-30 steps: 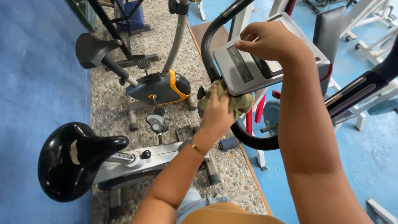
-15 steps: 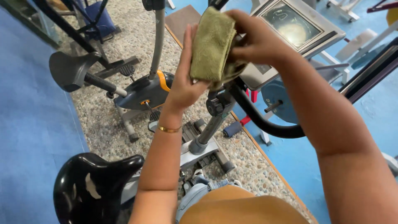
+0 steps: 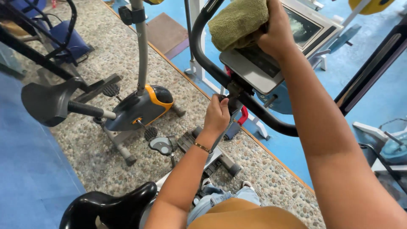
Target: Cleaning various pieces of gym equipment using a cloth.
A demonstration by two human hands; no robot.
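The green cloth (image 3: pixel 238 22) now sits in the right hand (image 3: pixel 275 32) alone, bunched in the closed fingers and pressed down on the top of the exercise bike's console (image 3: pixel 271 59), at the near edge of its dark screen. Half a second ago both hands had it between them, held up in front of the console, the left palm flat against the folded pad; a second ago it was the left hand that had it, wadded under the console's lower edge while the right steadied the top. So the cloth has passed from left to right and from underneath to on top.

The left hand (image 3: pixel 217 115) has dropped away from the cloth and now grips the stem just under the console, where the black handlebar (image 3: pixel 212 63) loops past it; its fingers are wrapped round the post there, though what exactly sits under them I cannot make out. To my eye that reads as bracing the bike while the wiping moves to the upper face of the console.

Below the left forearm is the black saddle (image 3: pixel 108 210) of this bike, and off to the left of that hand stands a second exercise bike with a grey and orange housing (image 3: pixel 137 108).
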